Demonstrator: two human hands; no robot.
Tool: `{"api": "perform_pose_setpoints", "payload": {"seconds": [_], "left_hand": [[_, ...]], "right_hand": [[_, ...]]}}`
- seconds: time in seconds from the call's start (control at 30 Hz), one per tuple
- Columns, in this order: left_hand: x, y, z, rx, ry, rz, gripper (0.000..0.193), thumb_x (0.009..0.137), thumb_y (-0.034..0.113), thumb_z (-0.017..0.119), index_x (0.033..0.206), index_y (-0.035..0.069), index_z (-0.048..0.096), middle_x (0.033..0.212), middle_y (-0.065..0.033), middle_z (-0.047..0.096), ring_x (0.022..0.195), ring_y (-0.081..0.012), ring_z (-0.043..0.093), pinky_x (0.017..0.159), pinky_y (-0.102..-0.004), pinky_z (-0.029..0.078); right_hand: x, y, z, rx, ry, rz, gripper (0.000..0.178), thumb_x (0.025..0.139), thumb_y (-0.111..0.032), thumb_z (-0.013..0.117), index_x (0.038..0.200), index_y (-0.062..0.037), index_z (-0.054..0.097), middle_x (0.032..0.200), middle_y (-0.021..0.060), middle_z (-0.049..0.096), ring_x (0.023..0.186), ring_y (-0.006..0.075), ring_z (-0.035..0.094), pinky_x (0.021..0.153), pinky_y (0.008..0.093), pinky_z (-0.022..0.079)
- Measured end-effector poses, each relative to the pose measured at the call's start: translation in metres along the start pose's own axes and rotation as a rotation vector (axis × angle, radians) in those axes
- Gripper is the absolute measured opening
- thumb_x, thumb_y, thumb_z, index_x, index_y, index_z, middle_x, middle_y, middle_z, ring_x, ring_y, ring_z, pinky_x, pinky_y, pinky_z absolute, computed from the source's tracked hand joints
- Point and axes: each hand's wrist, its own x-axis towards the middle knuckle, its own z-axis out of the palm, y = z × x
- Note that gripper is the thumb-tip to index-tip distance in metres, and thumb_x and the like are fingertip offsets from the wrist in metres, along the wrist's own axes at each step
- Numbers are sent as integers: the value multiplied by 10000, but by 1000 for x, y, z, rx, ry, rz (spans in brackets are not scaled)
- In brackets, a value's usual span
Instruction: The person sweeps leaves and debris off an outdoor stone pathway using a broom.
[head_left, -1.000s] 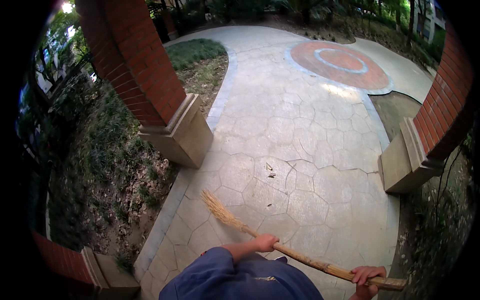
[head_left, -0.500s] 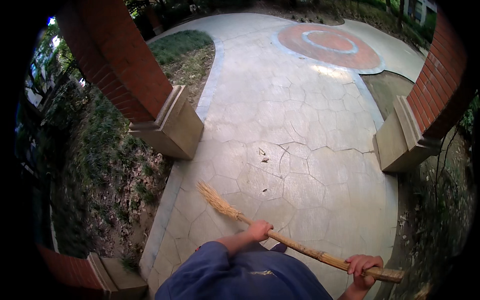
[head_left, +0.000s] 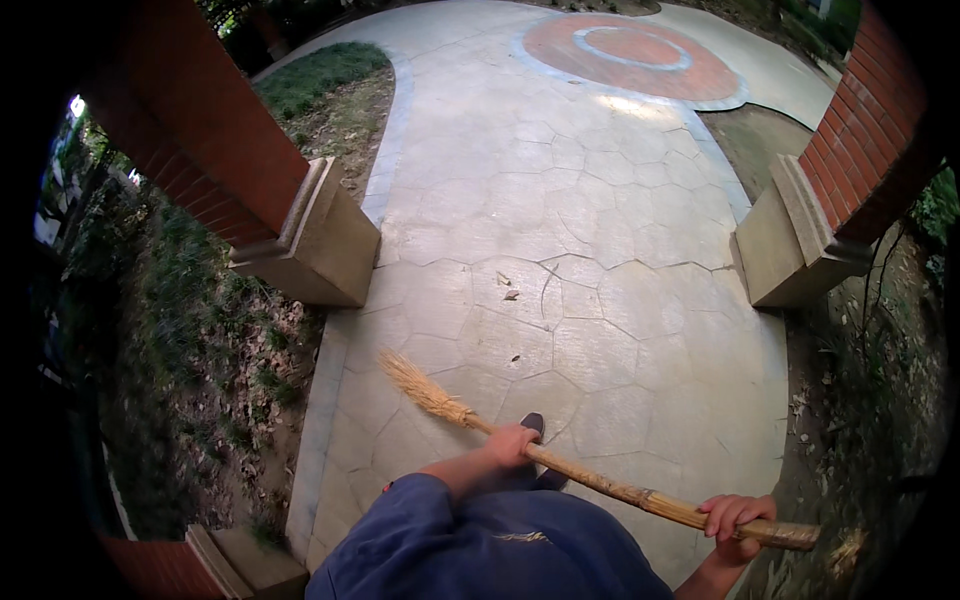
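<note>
A long straw broom (head_left: 600, 484) slants across the front of my body, its bristle head (head_left: 430, 391) to the left and its thick wooden end to the right. My left hand (head_left: 512, 446) is wrapped round the handle close to the bristles. Near the other end, my right hand (head_left: 738, 523) grips the same handle, fingers curled over it. Whether the bristles touch the paving cannot be told. Ahead on the path lie a few dry leaves (head_left: 511, 296) and a small dark leaf (head_left: 516, 358). One dark shoe (head_left: 534, 424) shows beside my left hand.
A pale stone-paved path (head_left: 640, 330) runs ahead to a red circle (head_left: 640, 60). Brick pillars with stone bases (head_left: 340, 240) (head_left: 795, 245) flank it. Leaf-strewn soil and plants (head_left: 230, 350) border the left; dark ground (head_left: 860, 400) borders the right. Another pillar base (head_left: 255, 560) stands at lower left.
The pillars and leaves sit lower-left to higher in view as my view shifts forward along the path. A shoe has come into sight. Both hands keep their hold on the broom.
</note>
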Motion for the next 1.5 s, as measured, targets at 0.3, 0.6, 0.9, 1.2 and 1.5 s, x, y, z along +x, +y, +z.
{"api": "perform_pose_setpoints", "payload": {"seconds": [0.3,0.6,0.9,1.2,1.5], "left_hand": [[6,-42,-18,-107,-52,72,363,706,240,604,1025,85,525,955,-154,572,946,-324,520,792,-420,405],[30,-66,-35,-146,-91,114,269,694,156,577,953,83,561,881,-150,595,867,-322,556,739,-401,438],[48,-62,-60,-243,64,220,326,649,142,614,958,94,522,852,-132,575,828,-323,549,715,-396,438],[91,-22,-63,-209,153,207,252,635,131,605,871,63,546,796,-143,557,812,-322,537,699,-409,433],[147,31,-62,-116,251,-137,215,626,140,609,823,76,551,761,-134,590,771,-317,567,670,-415,447]], "right_hand": [[37,-5,12,1,-12,15,298,791,-252,629,846,-42,425,536,65,483,509,214,523,700,430,479],[89,-4,27,3,19,-11,318,804,-263,612,876,-39,398,554,71,500,520,213,527,677,423,486],[144,-1,24,-27,10,28,333,794,-257,619,938,-48,403,583,65,512,559,213,531,687,392,469],[187,-31,-42,114,157,-224,527,721,-186,705,1140,-26,427,630,6,442,592,98,455,539,247,390],[282,-2,-156,395,-364,90,202,731,-133,688,798,-74,507,563,30,572,515,135,587,563,267,480]]}}
